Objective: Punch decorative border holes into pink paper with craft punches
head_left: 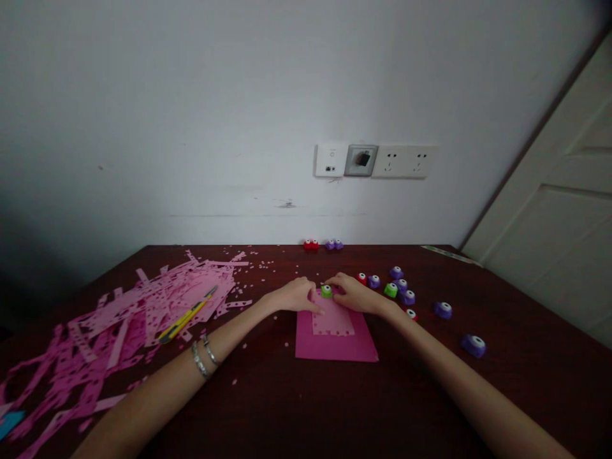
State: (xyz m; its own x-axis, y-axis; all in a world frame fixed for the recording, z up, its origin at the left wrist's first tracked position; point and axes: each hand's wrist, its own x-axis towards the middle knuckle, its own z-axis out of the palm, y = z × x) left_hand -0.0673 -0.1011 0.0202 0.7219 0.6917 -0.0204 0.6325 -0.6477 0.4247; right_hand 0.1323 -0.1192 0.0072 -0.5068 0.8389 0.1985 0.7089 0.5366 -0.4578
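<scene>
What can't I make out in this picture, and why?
In the head view:
Light pink paper: sides partly hidden by the left hand and right hand.
Green punch: underside hidden by its body.
Nearest red punch: partly hidden by the right forearm.
Blue piece: cut off by the left edge.
Strip near the door: markings too small.

A: ok so what's in the middle?

B: Left hand [300, 295] and right hand [354, 293] sit either side of a small lime-green plastic craft punch with a white top [326, 291], near the far edge of a pale pink paper sheet [333, 320]. Can't tell if either touches the punch tbh. That sheet lies on a bigger hot-pink paper sheet [335, 349].

A: And left side?

B: Heap of cut pink paper strips [162, 299], yellow box cutter [188, 315] lying on top. Purple plastic punches with white tops [442, 310] off to the right.
</scene>
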